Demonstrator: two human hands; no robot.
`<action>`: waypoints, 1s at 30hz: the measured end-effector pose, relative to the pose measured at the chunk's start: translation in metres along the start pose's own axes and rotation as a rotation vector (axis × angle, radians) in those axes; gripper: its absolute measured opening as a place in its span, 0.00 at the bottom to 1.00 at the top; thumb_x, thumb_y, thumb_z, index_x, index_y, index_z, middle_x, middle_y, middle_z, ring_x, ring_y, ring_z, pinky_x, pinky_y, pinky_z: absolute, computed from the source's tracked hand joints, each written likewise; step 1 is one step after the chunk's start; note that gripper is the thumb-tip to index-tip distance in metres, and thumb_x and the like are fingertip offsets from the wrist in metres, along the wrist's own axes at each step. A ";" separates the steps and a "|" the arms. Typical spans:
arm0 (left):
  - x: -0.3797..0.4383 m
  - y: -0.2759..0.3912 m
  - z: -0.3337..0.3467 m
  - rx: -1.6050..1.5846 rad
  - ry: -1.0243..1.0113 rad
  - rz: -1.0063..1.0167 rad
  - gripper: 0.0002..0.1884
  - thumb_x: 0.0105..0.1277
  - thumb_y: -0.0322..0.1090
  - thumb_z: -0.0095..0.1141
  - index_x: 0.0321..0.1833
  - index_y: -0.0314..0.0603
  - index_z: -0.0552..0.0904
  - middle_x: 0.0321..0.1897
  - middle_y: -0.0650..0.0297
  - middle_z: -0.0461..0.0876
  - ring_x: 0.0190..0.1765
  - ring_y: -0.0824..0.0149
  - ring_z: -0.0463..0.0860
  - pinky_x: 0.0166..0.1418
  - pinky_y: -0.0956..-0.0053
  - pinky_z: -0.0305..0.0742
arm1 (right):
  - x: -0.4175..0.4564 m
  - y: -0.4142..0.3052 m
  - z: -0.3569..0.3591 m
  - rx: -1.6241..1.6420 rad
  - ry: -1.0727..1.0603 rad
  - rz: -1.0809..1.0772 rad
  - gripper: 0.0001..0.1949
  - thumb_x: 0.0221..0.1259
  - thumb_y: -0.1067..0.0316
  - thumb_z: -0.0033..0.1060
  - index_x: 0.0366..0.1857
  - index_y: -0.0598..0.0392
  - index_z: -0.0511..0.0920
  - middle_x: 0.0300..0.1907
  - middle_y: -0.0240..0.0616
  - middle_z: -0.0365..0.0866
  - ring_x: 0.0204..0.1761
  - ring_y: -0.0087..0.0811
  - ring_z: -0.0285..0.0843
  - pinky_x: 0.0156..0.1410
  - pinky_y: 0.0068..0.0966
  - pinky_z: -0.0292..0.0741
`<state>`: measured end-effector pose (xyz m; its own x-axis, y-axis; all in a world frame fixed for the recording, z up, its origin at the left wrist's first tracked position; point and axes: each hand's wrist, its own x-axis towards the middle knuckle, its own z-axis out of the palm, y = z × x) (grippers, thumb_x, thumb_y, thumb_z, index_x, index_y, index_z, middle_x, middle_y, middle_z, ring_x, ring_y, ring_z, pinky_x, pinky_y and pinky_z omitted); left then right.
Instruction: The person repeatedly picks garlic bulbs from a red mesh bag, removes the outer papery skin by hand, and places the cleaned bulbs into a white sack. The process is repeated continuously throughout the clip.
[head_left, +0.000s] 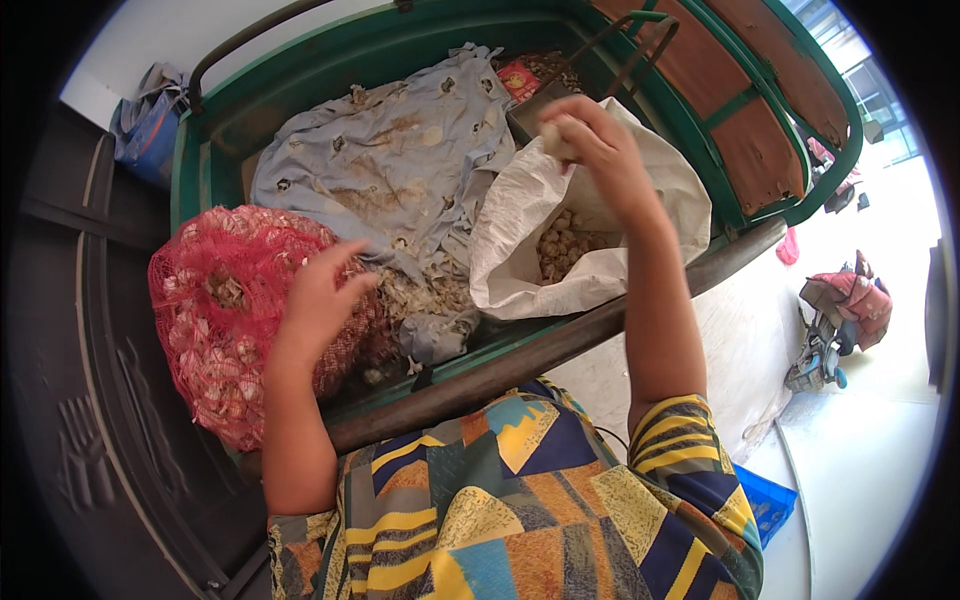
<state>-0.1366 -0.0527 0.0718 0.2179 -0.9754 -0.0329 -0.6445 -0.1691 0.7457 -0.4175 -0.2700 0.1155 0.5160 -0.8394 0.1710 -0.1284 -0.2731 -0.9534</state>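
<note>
My right hand (600, 146) grips a pale garlic bulb (555, 141) above the rim of a white woven sack (517, 202). Inside the sack lies a heap of garlic bulbs (561, 247). Over the right side of a red mesh bag (225, 322) full of garlic, my left hand (324, 296) has its thumb and fingers apart and nothing between them. Loose, dry garlic skins (420, 292) lie between bag and sack. Behind them spreads a stained grey-blue cloth (390, 150) with dark patterned spots.
All this sits in a green metal cargo bed (300, 52) with a brown front rail (480, 394). A bent metal bar (637, 45) and a red packet (517, 81) are at the back. A blue bag (150, 135) hangs left; a blue crate (769, 502) and parked scooter (832, 322) are right.
</note>
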 end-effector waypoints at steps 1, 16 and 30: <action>-0.001 0.005 -0.006 -0.056 0.091 -0.018 0.20 0.64 0.30 0.66 0.59 0.35 0.82 0.55 0.52 0.85 0.58 0.61 0.83 0.66 0.69 0.74 | -0.001 0.007 -0.018 -0.142 0.012 0.052 0.14 0.71 0.58 0.52 0.43 0.58 0.81 0.35 0.33 0.82 0.37 0.22 0.79 0.38 0.24 0.78; -0.066 -0.043 -0.095 0.166 0.662 -0.197 0.09 0.70 0.32 0.61 0.47 0.35 0.86 0.42 0.61 0.88 0.45 0.71 0.83 0.53 0.75 0.76 | -0.013 0.243 -0.005 -1.230 -0.826 0.311 0.21 0.51 0.60 0.72 0.50 0.54 0.85 0.52 0.47 0.86 0.54 0.47 0.84 0.57 0.40 0.81; -0.065 -0.108 -0.092 0.493 0.277 -0.167 0.08 0.68 0.32 0.58 0.45 0.37 0.85 0.40 0.50 0.85 0.50 0.47 0.82 0.55 0.56 0.75 | -0.008 0.222 -0.008 -1.442 -1.152 0.224 0.31 0.64 0.64 0.56 0.73 0.53 0.65 0.75 0.48 0.63 0.77 0.47 0.58 0.80 0.36 0.57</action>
<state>-0.0142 0.0420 0.0546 0.4863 -0.8679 0.1008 -0.8350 -0.4277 0.3461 -0.4570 -0.3280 -0.0949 0.5591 -0.3872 -0.7331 -0.4789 -0.8726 0.0956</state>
